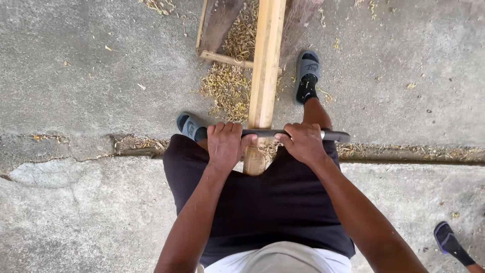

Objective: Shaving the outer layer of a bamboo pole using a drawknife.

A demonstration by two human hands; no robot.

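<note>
The concrete floor under me was grey and rough in flat daylight. A crack ran toward nine o'clock, a shaving-filled seam toward three. Pale shavings lay heaped at twelve o'clock beside a wooden frame.

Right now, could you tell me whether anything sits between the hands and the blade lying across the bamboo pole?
Nothing visible does: the left hand and right hand both grip the blade, which lies across the bamboo pole.
</note>
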